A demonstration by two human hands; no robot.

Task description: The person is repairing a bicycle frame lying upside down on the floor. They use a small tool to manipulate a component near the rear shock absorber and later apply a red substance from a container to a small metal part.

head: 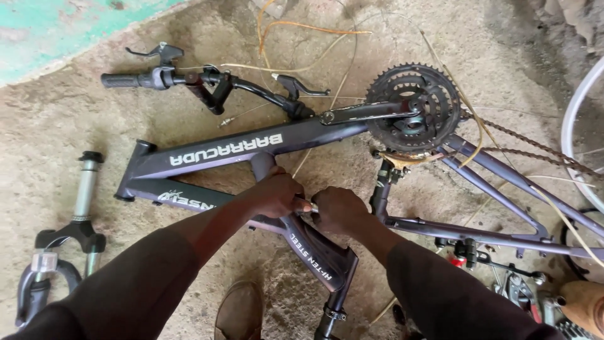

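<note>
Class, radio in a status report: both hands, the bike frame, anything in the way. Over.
Left hand and right hand both closed on the frame tube. Frame flat on the ground, crankset attached. Loose cables and handlebar lie beyond it.

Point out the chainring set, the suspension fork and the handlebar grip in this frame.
chainring set [415,107], head view, on the toothed rings.
suspension fork [80,234], head view, on the dark crown.
handlebar grip [119,80], head view, on the black rubber sleeve.
</note>
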